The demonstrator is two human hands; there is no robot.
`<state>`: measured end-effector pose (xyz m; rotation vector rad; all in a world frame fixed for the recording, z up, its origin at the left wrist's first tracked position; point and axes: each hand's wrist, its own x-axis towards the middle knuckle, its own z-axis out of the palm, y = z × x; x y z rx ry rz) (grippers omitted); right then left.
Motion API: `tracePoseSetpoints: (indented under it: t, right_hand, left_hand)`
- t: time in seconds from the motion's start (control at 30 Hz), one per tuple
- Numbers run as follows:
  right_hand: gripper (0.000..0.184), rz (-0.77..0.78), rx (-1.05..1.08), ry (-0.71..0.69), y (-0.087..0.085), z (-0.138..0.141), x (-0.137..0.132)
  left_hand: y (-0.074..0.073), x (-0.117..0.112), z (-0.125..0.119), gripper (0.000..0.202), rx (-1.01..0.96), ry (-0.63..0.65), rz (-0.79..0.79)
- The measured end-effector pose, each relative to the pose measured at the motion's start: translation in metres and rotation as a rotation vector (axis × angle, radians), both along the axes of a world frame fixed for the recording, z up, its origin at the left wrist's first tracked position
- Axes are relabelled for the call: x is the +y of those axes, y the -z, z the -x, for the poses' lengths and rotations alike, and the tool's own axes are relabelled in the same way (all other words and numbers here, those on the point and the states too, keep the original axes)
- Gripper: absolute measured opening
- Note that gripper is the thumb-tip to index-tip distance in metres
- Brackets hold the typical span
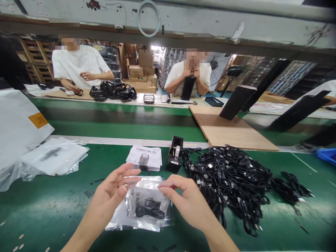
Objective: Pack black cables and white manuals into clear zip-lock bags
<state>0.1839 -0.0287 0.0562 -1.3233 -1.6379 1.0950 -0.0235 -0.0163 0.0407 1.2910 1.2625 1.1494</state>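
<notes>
In front of me, a clear plastic bag (147,203) holds a coiled black cable and a printed leaflet. It lies over other clear bags on the green table. My right hand (186,199) pinches the bag's upper right edge between thumb and fingers. At the bag's upper left, my left hand (112,189) has its fingers apart, close to the plastic. Just beyond the hands sits a stack of printed leaflets (144,157), and beside it stands a black tape dispenser (175,154). A large heap of black cables (228,182) spreads to the right of my right hand.
More clear bags (54,155) and a big white sack (21,122) lie at left. Across the green belt (118,117), two people in white shirts work at a bench. A wooden board (236,129) bears a black box-like piece (236,103). A blue bin (327,155) is at far right.
</notes>
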Motion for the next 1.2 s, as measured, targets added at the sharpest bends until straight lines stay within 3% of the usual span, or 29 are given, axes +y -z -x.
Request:
tracePoseSetpoints:
  t: [0.1, 0.27, 0.37, 0.5, 0.63, 0.7, 0.77, 0.83, 0.97, 1.2]
  right_hand:
    - [0.015, 0.031, 0.019, 0.004, 0.004, 0.002, 0.000]
    - [0.017, -0.004, 0.098, 0.000, 0.016, 0.002, 0.002]
    - [0.030, -0.115, 0.122, -0.013, 0.023, 0.000, 0.004]
    - [0.044, -0.231, 0.060, -0.033, 0.030, 0.000, 0.004]
    - [0.042, -0.299, -0.015, -0.086, 0.032, -0.003, 0.003]
    - [0.032, -0.255, -0.005, 0.075, 0.032, -0.010, 0.007]
    - [0.024, -0.153, -0.001, 0.370, 0.031, -0.018, 0.016]
    - [0.028, -0.015, 0.003, 0.548, 0.032, -0.025, 0.029]
    - [0.030, 0.165, 0.072, 0.507, 0.036, -0.028, 0.051]
    - [0.030, 0.179, 0.257, 0.501, 0.035, -0.011, 0.044]
  left_hand:
    - [0.004, 0.001, -0.005, 0.026, 0.016, 0.123, 0.142]
    - [0.007, 0.000, -0.007, 0.012, 0.067, 0.049, 0.089]
    - [0.006, 0.002, -0.002, 0.017, 0.044, 0.097, 0.125]
    - [0.008, 0.002, -0.004, 0.048, -0.126, 0.054, 0.221]
    - [0.015, -0.002, -0.013, 0.033, 0.052, 0.089, 0.247]
    - [0.018, -0.003, -0.016, 0.031, 0.101, 0.094, 0.246]
    - [0.019, -0.004, -0.016, 0.031, 0.124, 0.051, 0.206]
    - [0.019, -0.005, -0.016, 0.028, 0.141, 0.010, 0.143]
    - [0.020, -0.006, -0.017, 0.023, 0.096, -0.004, 0.088]
    - [0.031, -0.007, -0.014, 0.029, 0.062, 0.009, 0.143]
